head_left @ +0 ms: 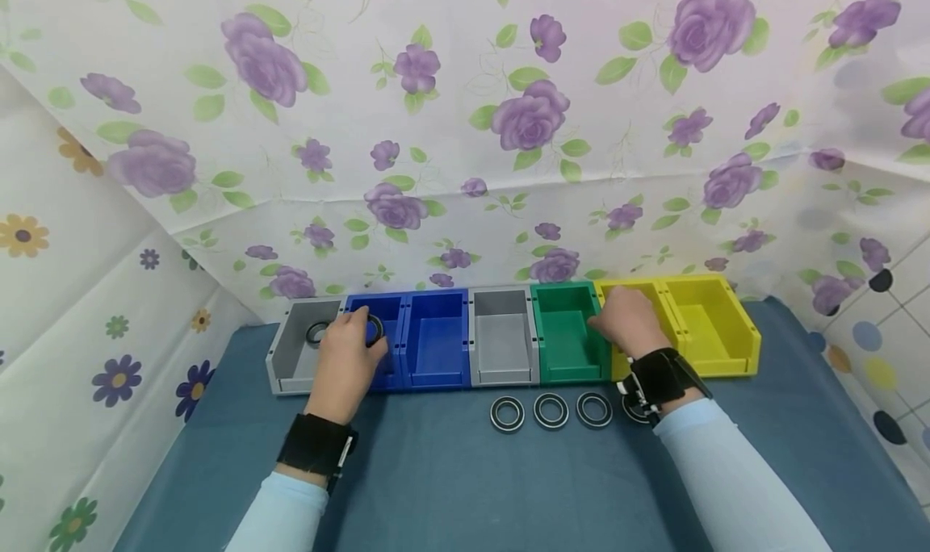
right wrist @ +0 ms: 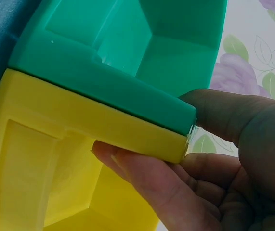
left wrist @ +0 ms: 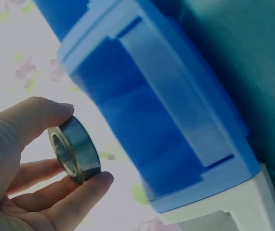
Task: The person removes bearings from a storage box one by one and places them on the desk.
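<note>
In the head view my left hand [head_left: 340, 374] is over the left blue bin [head_left: 385, 381], at its border with the left grey bin [head_left: 291, 366]. Its thumb and fingers pinch a ring-shaped ball bearing [left wrist: 86, 147] by the outer edge, tilted in the left wrist view. Another bearing [head_left: 312, 336] lies inside that grey bin, partly behind the hand. My right hand [head_left: 630, 319] grips the adjoining side walls of the green bin [right wrist: 79, 62] and the left yellow bin [right wrist: 74, 108], thumb on the green side and fingers inside the yellow one.
The bins stand side by side in a row, with a second blue bin [head_left: 436, 342], a middle grey bin [head_left: 503, 338] and a right yellow bin [head_left: 705, 334]. Several bearings [head_left: 506, 414] lie on the blue tablecloth [head_left: 450, 479] in front. A flowered curtain [head_left: 465, 132] hangs behind.
</note>
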The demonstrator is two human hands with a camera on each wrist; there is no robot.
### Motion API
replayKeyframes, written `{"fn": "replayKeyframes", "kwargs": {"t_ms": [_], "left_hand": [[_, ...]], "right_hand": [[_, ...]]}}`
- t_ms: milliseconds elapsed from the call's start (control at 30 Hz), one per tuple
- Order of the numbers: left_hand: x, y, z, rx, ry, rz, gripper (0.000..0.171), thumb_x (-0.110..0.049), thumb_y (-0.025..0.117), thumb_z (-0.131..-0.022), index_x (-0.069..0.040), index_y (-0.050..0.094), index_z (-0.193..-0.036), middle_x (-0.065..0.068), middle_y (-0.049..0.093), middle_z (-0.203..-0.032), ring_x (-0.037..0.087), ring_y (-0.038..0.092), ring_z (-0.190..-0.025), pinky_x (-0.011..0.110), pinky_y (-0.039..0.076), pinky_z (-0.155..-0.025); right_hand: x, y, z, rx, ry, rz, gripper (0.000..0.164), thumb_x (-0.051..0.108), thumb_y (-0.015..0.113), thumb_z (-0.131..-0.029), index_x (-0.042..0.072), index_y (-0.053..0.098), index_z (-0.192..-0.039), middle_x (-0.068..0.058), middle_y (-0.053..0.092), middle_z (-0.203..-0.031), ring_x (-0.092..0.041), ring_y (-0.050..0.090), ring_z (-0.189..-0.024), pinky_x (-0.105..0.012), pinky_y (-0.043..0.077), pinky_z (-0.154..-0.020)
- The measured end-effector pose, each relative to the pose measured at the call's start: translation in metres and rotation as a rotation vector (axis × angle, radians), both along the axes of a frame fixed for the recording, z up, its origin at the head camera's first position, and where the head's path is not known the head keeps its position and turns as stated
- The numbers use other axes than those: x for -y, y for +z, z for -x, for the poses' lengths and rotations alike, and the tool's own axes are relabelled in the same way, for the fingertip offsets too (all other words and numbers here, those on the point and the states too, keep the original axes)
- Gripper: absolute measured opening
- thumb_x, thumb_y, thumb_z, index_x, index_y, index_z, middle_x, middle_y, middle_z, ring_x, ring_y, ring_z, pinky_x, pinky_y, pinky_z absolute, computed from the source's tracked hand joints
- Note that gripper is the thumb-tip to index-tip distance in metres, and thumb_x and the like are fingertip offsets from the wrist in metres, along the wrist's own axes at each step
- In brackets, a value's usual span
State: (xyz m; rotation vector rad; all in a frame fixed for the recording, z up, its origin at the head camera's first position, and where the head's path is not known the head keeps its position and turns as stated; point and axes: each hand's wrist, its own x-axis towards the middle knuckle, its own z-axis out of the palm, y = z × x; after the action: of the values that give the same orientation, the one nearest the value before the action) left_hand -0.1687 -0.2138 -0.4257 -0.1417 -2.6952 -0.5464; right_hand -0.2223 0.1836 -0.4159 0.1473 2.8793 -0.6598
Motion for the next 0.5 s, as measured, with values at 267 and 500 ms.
{"fn": "replayKeyframes", "kwargs": {"t_ms": [267, 500], "left_hand": [[-0.015, 0.012, -0.015, -0.101, -0.037, -0.087, 0.053, -0.025, 0.071, -0.082, -0.005, 0.054, -0.128, 0.017, 0.056, -0.115, 0.027, 0.058, -0.098, 0.039, 0.050, -0.075], [-0.030, 0.016, -0.026, -0.186, -0.131, -0.086, 0.047, -0.025, 0.072, -0.081, -0.009, 0.059, -0.123, 0.011, 0.058, -0.107, 0.014, 0.060, -0.074, 0.026, 0.050, -0.059]], "right_hand": [[0.000, 0.000, 0.001, 0.007, 0.003, -0.009, 0.029, 0.028, 0.066, -0.086, 0.002, 0.058, -0.075, -0.009, 0.053, -0.061, -0.021, 0.054, -0.049, -0.029, 0.046, -0.045], [0.000, 0.000, 0.001, 0.008, -0.007, -0.007, 0.028, 0.027, 0.065, -0.086, 0.002, 0.058, -0.077, -0.009, 0.053, -0.063, -0.021, 0.054, -0.051, -0.029, 0.046, -0.045]]}}
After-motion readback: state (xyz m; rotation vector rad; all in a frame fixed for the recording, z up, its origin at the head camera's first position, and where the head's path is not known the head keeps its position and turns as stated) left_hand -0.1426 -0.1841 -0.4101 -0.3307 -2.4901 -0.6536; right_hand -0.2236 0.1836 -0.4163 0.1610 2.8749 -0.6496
